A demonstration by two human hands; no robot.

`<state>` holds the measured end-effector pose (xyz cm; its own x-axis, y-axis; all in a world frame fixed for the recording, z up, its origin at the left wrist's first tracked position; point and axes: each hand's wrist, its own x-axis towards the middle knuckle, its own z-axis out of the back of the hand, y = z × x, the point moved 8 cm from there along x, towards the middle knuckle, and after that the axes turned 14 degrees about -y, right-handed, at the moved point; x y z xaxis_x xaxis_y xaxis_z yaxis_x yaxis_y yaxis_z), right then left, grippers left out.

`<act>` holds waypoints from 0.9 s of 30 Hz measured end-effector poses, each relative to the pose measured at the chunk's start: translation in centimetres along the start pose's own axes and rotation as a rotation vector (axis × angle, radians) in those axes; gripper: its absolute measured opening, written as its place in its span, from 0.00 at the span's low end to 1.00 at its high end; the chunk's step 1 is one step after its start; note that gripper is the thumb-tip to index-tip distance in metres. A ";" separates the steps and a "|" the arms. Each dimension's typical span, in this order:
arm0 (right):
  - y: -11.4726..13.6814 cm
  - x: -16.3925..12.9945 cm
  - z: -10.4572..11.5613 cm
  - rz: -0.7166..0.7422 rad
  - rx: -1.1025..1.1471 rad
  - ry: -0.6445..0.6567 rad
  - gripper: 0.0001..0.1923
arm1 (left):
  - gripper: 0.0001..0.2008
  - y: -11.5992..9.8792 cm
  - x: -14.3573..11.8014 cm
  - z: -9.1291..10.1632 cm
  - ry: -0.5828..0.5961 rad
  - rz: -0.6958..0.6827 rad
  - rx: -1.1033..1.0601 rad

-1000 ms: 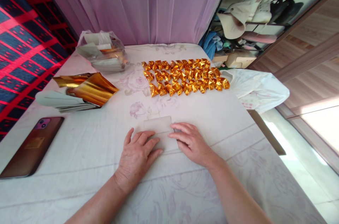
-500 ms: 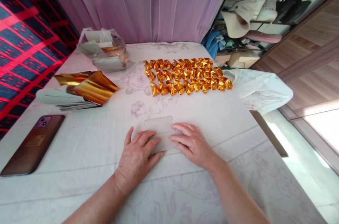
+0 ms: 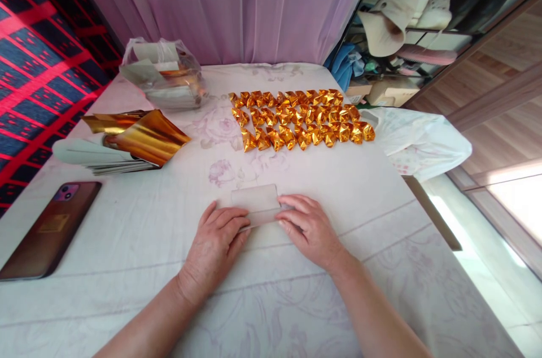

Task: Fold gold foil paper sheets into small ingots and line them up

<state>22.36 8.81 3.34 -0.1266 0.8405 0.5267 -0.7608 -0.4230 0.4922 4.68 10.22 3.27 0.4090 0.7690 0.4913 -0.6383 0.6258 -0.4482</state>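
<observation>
Your left hand [image 3: 214, 239] has its fingers curled nearly to the thumb, pinching the pale paper [image 3: 254, 197] at its near left corner; your right hand [image 3: 311, 229] pinches the right edge, fingers slightly spread. The paper lies between them in the middle of the tabletop [image 3: 364, 186], its near part folding up, its far edge uncovered. Beyond that edge you have bare cloth up to the rows of gold folded pieces [image 3: 302, 135], whose right end comes near the tabletop's right edge, by a white plastic bag [image 3: 423, 140]. On your left, open cloth separates your hand from the phone [image 3: 53, 231] and the foil sheets [image 3: 154, 140].
</observation>
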 end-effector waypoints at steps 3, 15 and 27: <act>-0.2 0.1 0.0 -0.038 -0.025 -0.042 0.10 | 0.08 0.4 0.2 0.0 -0.017 0.023 -0.024; -0.2 0.4 -0.3 -0.094 -0.063 -0.118 0.09 | 0.25 -0.7 0.2 1.2 -0.160 -0.059 0.081; -0.2 0.7 -0.3 -0.117 -0.060 -0.115 0.09 | 0.15 -5.0 -1.1 0.0 -0.070 -0.348 0.133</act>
<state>22.20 9.55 3.40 0.0360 0.8369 0.5462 -0.8029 -0.3012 0.5144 7.39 6.28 4.97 0.5734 0.5000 0.6490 -0.5504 0.8219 -0.1468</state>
